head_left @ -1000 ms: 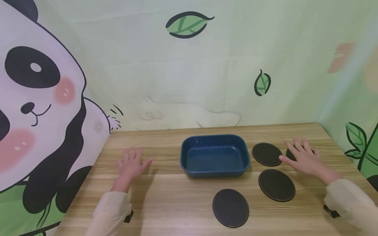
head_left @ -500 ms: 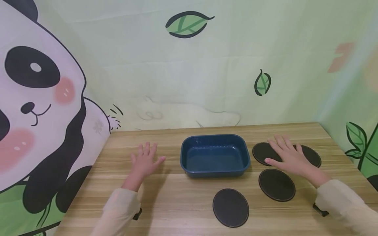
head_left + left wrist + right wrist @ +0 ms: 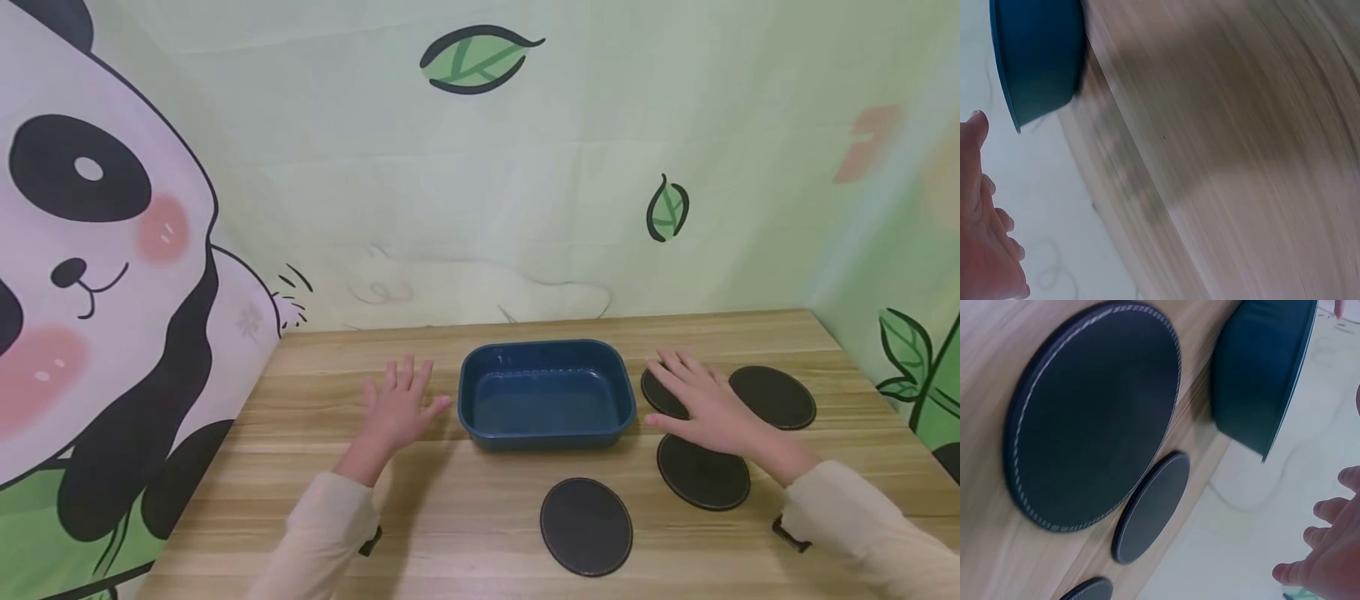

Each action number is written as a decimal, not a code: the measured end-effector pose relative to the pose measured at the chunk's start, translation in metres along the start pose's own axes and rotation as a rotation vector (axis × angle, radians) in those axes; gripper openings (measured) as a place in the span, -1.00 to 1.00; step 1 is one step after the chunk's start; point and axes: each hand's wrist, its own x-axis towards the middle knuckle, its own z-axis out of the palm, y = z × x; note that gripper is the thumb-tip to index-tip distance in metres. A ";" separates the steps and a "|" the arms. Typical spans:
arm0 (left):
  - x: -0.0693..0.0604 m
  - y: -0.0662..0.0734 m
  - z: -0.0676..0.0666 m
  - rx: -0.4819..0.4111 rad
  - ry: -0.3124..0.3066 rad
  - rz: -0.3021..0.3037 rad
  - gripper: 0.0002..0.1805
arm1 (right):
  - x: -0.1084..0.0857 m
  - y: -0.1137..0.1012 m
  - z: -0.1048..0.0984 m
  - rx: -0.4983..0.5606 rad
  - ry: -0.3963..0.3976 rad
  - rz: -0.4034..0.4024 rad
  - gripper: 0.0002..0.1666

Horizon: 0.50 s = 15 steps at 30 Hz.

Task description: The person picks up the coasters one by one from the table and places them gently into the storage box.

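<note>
A dark blue rectangular dish (image 3: 546, 442) with rounded corners sits in the middle of the wooden table, nothing in it. To its left my left hand (image 3: 397, 414) hovers with spread fingers, the thumb close to the dish wall; in the left wrist view that hand (image 3: 988, 231) is apart from the dish (image 3: 1041, 62). On the other side my right hand (image 3: 708, 412) is held above the round black coasters, fingers extended, holding nothing. It partly hides one coaster (image 3: 660, 392) and the top of another coaster (image 3: 705, 479). White stitching edges a coaster (image 3: 1094, 419) in the right wrist view.
Another black coaster (image 3: 772, 397) lies at the far right, and one more coaster (image 3: 587, 527) lies nearer the front edge. Behind the wooden table (image 3: 465, 517) hangs a pale green cloth (image 3: 480, 192) printed with a panda (image 3: 112, 250) and leaves.
Both hands have moved inward toward the dish, the left going right and the right going left. The far-right coaster has come out from under the right hand. Dish and coasters stay put.
</note>
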 end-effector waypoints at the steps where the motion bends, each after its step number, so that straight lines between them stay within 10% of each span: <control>1: 0.000 0.002 0.001 0.006 -0.001 0.001 -0.21 | 0.000 -0.003 0.000 0.002 0.004 -0.012 -0.07; 15: 0.009 0.028 0.005 -0.205 0.109 0.118 -0.32 | 0.002 -0.037 0.008 0.281 0.044 -0.156 -0.19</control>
